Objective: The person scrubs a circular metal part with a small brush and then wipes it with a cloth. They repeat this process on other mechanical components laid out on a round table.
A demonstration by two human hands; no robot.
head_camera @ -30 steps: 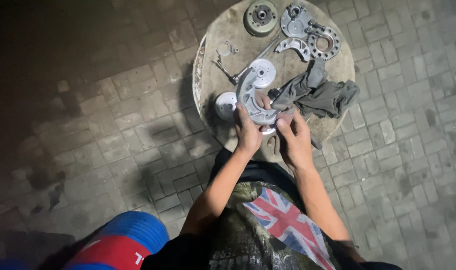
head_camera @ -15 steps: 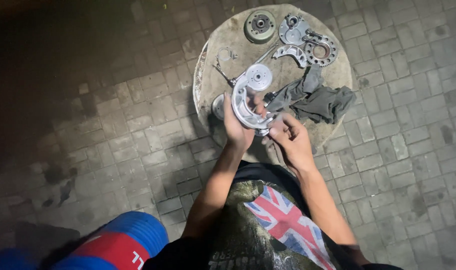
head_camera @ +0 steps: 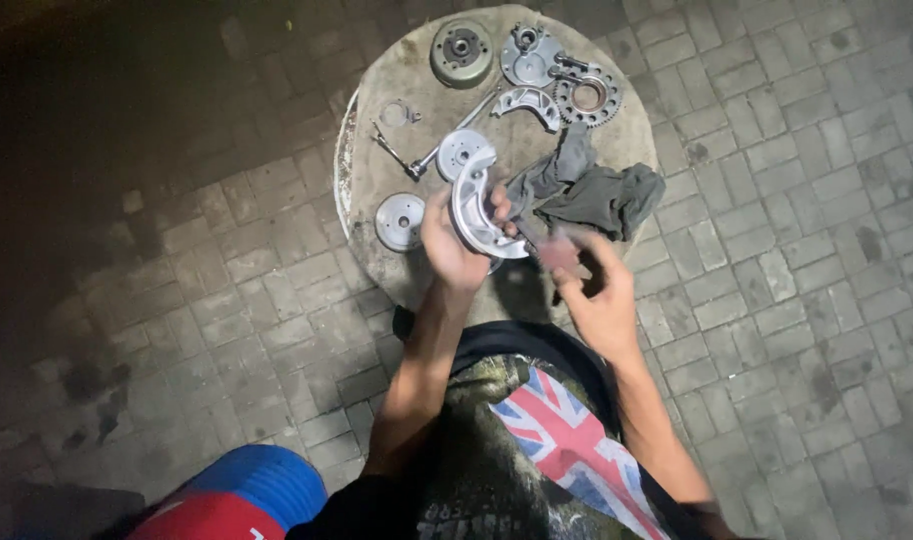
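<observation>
Left hand [head_camera: 455, 240]: closed on the curved metal part [head_camera: 474, 205], held up over the near tabletop [head_camera: 377, 175] | part: long side runs near to far | right hand [head_camera: 592, 290]: just right of it, blurred, grip unclear | rag [head_camera: 587, 190]: far right.

I have just the one view here, from the camera worn on the head, pointing almost straight down from standing or seated height. It looks over the person's chest and forearms, which enter from the near edge, onto a round table [head_camera: 377, 120] that fills the upper middle of the picture (its far rim nearly touches the top edge). Paved floor [head_camera: 797, 200] spreads to the right and left, the left side falling into dark. The view sits fairly high, so parts on the table appear small.
</observation>
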